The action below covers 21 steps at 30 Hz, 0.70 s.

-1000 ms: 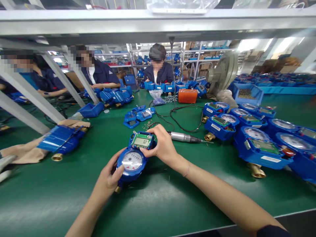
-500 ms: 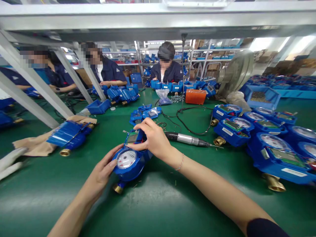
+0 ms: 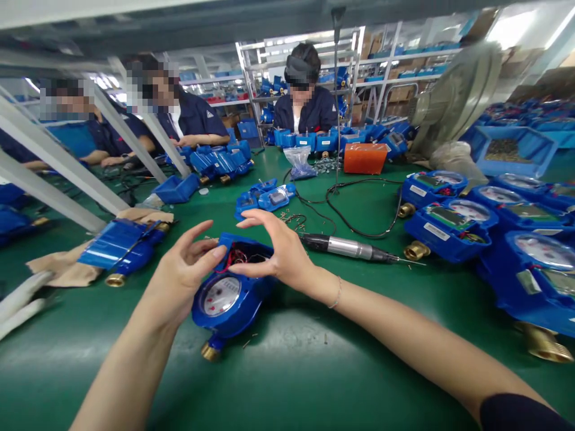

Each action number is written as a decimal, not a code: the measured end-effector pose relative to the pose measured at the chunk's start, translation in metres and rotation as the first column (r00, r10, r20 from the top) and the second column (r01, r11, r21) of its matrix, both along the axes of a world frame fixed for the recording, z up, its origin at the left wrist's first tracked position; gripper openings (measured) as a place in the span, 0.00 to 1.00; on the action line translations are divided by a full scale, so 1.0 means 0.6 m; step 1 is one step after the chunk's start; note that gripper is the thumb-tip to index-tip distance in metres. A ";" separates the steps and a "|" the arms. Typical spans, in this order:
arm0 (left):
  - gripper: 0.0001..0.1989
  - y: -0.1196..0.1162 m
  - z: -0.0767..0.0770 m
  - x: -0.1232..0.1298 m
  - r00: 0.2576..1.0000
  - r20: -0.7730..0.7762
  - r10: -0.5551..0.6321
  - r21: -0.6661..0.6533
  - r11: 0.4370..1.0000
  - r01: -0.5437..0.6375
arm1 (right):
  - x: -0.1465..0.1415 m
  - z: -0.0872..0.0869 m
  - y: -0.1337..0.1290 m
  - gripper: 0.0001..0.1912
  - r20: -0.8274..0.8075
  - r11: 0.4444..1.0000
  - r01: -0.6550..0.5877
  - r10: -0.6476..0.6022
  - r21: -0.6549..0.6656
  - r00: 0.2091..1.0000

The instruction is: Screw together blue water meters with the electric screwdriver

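A blue water meter (image 3: pixel 231 317) lies on the green bench before me, its round white dial (image 3: pixel 220 296) facing up and a brass threaded end toward me. Behind the dial its housing is uncovered, and red wires (image 3: pixel 238 254) show in the dark compartment. My left hand (image 3: pixel 182 269) is at the compartment's left corner, fingers curved and apart, the thumb by the rim. From the right, my right hand (image 3: pixel 285 251) reaches over the compartment with thumb and fingers spread. Nothing shows between the fingers of either hand. Part of the compartment is hidden by my right hand.
An electric screwdriver (image 3: pixel 350 248) lies right of my hands, its cable behind. Blue covers (image 3: pixel 274 196) and loose screws lie beyond the meter. More meters (image 3: pixel 453 224) stand right; another (image 3: pixel 121 245) rests on cloth at left. Co-workers sit across, near an orange box (image 3: pixel 365 158).
My left hand has risen from the dial's side to the compartment's corner. The green board with a grey display no longer shows; red wires do. The view has tilted and shifted.
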State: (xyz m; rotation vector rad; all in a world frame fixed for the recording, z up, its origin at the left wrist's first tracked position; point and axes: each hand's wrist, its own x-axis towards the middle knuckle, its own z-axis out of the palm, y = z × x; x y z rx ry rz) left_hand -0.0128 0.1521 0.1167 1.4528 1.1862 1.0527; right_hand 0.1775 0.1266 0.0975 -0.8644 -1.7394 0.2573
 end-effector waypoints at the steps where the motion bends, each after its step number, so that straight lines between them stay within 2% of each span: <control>1: 0.38 0.005 -0.006 -0.005 0.997 0.078 0.008 -0.031 0.999 -0.006 | 0.008 -0.007 0.001 0.33 -0.036 0.998 0.007 -0.009 -0.058 0.999; 4: 0.33 0.021 -0.023 -0.017 0.958 0.282 0.043 -0.161 0.987 0.003 | 0.022 -0.034 0.002 0.18 -0.084 0.957 -0.010 -0.015 -0.290 0.996; 7: 0.29 0.034 -0.036 -0.020 0.913 0.393 0.112 -0.278 0.960 0.002 | 0.021 -0.057 0.002 0.16 -0.108 0.911 -0.064 0.022 -0.406 0.994; 10: 0.27 0.039 -0.043 -0.018 0.893 0.422 0.154 -0.333 0.943 -0.006 | 0.013 -0.066 0.001 0.14 -0.125 0.923 -0.086 0.042 -0.375 0.991; 15: 0.27 0.027 -0.042 -0.011 0.877 0.435 0.206 -0.348 0.936 -0.047 | 0.008 -0.062 -0.004 0.05 -0.150 0.952 -0.070 0.025 -0.300 0.988; 18: 0.30 0.015 -0.037 -0.007 0.869 0.444 0.218 -0.335 0.940 -0.065 | 0.005 -0.057 -0.012 0.09 -0.164 0.955 -0.044 -0.005 -0.293 0.986; 21: 0.30 0.006 -0.035 -0.005 0.864 0.461 0.201 -0.311 0.949 -0.056 | 0.002 -0.053 -0.020 0.07 -0.148 0.952 -0.014 -0.033 -0.305 0.988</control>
